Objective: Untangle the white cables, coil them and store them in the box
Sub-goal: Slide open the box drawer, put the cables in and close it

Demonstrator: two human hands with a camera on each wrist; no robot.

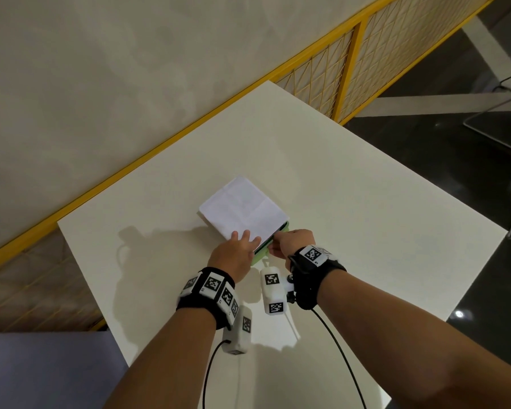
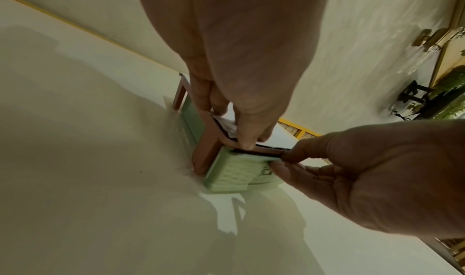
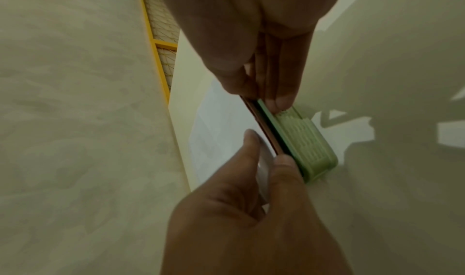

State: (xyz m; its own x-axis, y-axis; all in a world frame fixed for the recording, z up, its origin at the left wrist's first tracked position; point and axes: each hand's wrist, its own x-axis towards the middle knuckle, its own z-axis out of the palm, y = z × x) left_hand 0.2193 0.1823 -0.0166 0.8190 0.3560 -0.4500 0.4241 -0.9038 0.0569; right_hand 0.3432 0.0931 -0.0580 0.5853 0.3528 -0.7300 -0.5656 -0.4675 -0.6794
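A flat box stands in the middle of the table, with a white lid over a pale green base. My left hand lies with straight fingers on the lid's near corner, its thumb at the lid's rim. My right hand pinches the box's near edge, thumb above and fingertips on the ribbed green base. A narrow dark gap shows between the brown lid rim and the green base. No white cable shows in any view.
The white table spreads wide around the box. A yellow mesh fence and a pale wall run along its far left edge. A metal chair frame stands on the dark floor at the right.
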